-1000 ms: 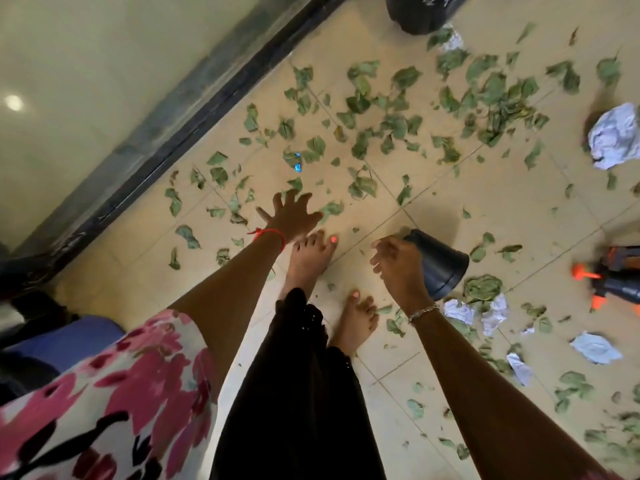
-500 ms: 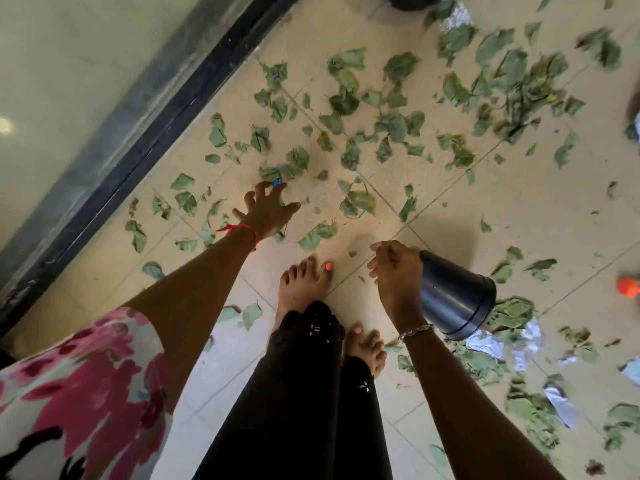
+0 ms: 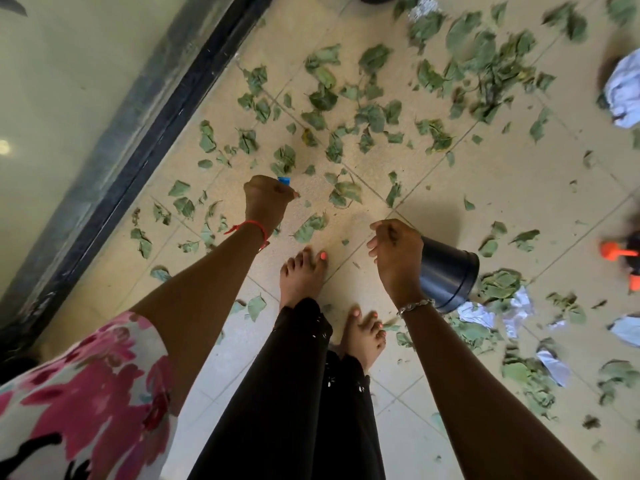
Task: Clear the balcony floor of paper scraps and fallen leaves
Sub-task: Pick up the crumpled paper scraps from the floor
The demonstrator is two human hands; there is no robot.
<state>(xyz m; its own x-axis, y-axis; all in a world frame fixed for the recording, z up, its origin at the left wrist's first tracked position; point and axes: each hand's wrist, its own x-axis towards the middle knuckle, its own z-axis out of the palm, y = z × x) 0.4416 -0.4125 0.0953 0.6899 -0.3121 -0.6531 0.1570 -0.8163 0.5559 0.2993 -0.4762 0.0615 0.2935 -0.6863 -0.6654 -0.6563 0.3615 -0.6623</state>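
A home balcony: beige tiled floor (image 3: 512,188) beside a dark-framed glass door (image 3: 52,81) (the person stands barefoot).

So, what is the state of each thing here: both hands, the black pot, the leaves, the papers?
left hand: fingers curled round a small blue scrap.
right hand: grips the black pot.
black pot: tilted, held at one end.
leaves: scattered over the floor.
paper scraps: crumpled, lying on the floor among leaves.
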